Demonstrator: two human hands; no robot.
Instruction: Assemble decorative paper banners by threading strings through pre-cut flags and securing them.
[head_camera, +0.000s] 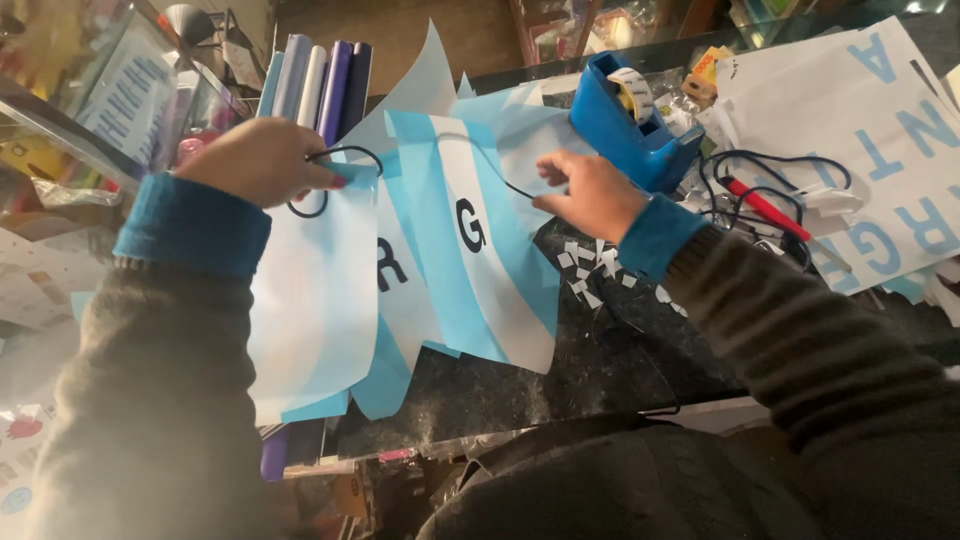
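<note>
Two hands (262, 160) (590, 195) — black cord (480, 165) (taut)

A dark, speckled counter top (600, 370) is seen across the middle, dusted with pale flecks and lit from above. Behind it a brown wooden floor (400, 35) is shown, and wooden shelving (560, 30) crowded with small goods is set along the far edge. At the left, a glass display case (90, 110) is caught by the light.
</note>
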